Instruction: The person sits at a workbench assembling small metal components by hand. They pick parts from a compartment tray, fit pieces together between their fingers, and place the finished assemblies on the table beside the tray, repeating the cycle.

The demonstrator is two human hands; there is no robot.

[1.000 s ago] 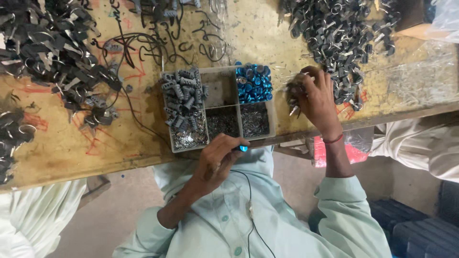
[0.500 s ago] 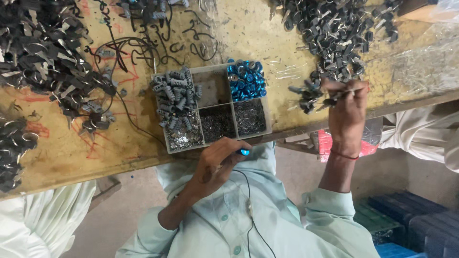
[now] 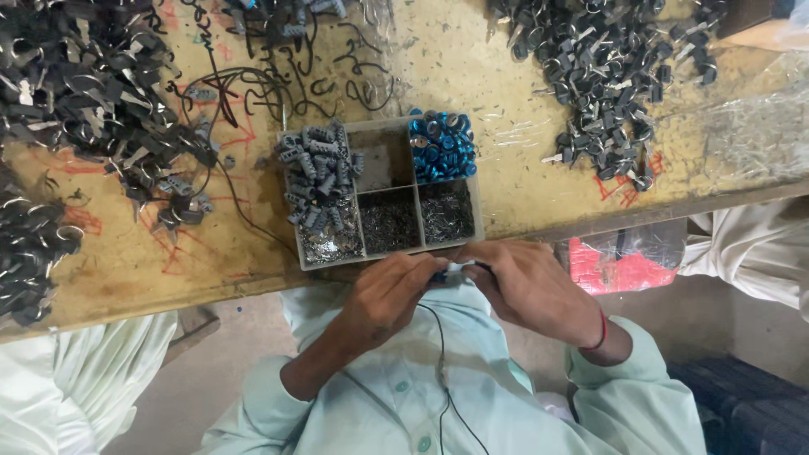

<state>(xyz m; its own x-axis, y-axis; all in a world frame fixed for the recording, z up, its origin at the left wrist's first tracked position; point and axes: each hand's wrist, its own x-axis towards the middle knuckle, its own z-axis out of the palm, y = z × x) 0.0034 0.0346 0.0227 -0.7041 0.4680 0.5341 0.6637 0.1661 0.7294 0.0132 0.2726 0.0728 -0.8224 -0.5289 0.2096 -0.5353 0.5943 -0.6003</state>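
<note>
My left hand [image 3: 389,295] and my right hand [image 3: 529,285] meet at the table's near edge, just below a divided tray [image 3: 479,221]. Their fingertips pinch a small assembly between them. My left fingers hold a small blue-tipped piece [image 3: 440,275]. My right hand, with a red thread on its wrist, presses a small dark part against it; that part is mostly hidden by the fingers. The tray holds grey ribbed plastic pieces [image 3: 316,173], blue rings [image 3: 440,145] and tiny metal bits [image 3: 389,221]. A thin black cord [image 3: 440,371] hangs from my hands down over my shirt.
A heap of dark key-like parts [image 3: 602,63] lies at the table's far right, and bigger heaps [image 3: 80,84] cover the left. Loose black wire loops [image 3: 244,84] lie behind the tray. A red bag [image 3: 619,270] hangs under the table edge. Other people's pale sleeves [image 3: 750,244] flank both sides.
My right hand left the heap at the right, carrying a small dark part, and came down to join my left hand at the table's edge.
</note>
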